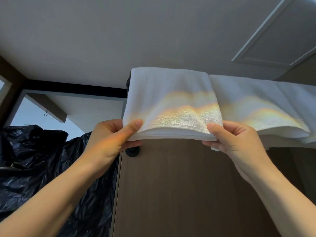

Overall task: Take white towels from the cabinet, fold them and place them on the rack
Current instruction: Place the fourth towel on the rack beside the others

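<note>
Both hands — left hand & right hand — pinch folded white towel front corners, thumbs on top.

A black rack, mostly hidden, carries two folded white towels lying side by side: the left towel just beside the right towel.

Crumpled black plastic bags lie at lower left, a framed ceiling hatch at upper right.

Dim room, rainbow glare across white towels, wide-angle edge distortion
</note>
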`<state>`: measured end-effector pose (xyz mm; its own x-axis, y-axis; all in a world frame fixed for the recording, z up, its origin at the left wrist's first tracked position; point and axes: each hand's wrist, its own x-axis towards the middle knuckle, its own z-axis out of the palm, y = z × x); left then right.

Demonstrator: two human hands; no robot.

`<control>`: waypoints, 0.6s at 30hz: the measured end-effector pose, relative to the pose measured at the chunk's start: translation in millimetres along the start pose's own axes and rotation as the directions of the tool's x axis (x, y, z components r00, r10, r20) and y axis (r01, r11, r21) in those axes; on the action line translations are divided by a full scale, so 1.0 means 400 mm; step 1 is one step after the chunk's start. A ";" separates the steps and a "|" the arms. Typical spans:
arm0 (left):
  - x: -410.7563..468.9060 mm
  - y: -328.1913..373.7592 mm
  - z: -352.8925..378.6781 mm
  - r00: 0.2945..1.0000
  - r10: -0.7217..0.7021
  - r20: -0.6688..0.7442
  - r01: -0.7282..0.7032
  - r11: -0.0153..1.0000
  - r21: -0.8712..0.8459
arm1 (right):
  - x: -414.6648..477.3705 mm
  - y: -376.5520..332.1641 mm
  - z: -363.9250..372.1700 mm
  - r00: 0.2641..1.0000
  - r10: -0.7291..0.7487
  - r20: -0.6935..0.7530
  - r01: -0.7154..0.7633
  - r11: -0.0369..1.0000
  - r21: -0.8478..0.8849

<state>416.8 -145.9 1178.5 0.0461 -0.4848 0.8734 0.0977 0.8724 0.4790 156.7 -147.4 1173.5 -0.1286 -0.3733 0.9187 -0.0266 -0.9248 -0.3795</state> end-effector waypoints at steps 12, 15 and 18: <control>0.000 -0.029 0.019 0.992 0.020 -0.125 -0.020 1.000 0.005 | -0.021 0.039 0.080 0.957 0.035 -0.288 -0.034 0.999 0.009; -0.009 -0.021 0.018 0.992 0.053 -0.116 -0.053 0.999 0.004 | -0.029 0.015 0.067 0.957 0.021 -0.289 -0.020 1.000 0.007; -0.021 -0.019 0.020 0.990 0.091 -0.108 -0.091 0.996 0.004 | -0.039 0.002 0.063 0.970 -0.003 -0.241 -0.008 0.999 -0.045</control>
<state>407.9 -148.1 1168.3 0.1617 -0.4072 0.8989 0.0887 0.9132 0.3977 183.5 -144.2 1161.7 -0.3640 -0.3417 0.8664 -0.0700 -0.9176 -0.3913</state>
